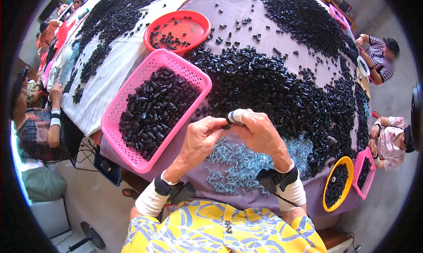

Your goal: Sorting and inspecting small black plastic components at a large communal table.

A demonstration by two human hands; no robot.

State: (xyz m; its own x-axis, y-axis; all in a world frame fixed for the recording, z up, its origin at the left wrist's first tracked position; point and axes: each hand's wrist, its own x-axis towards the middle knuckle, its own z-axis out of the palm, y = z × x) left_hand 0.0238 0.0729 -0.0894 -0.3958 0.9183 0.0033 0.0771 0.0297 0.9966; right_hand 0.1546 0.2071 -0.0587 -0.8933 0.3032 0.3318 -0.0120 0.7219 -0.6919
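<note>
My left hand (pixel 198 137) and my right hand (pixel 261 133) meet in front of me, fingertips pinched together. Between them is a small black plastic part (pixel 227 126), mostly hidden by the fingers. A pale wrap with a dark edge (pixel 236 116) covers a finger of the right hand. Just below the hands lies a pile of small clear bluish metal-like springs (pixel 238 165). Beyond them spreads a large heap of small black plastic parts (pixel 255 83). Left of my left hand stands a pink perforated basket (pixel 115 121) filled with black pieces (pixel 156 110).
A red round tray (pixel 187 24) with scattered black parts sits behind the basket. At the right edge are a yellow bowl (pixel 327 200) and another pink basket (pixel 371 173). People work at the left (pixel 37 125) and right (pixel 390 138). A fan (pixel 92 235) stands at lower left.
</note>
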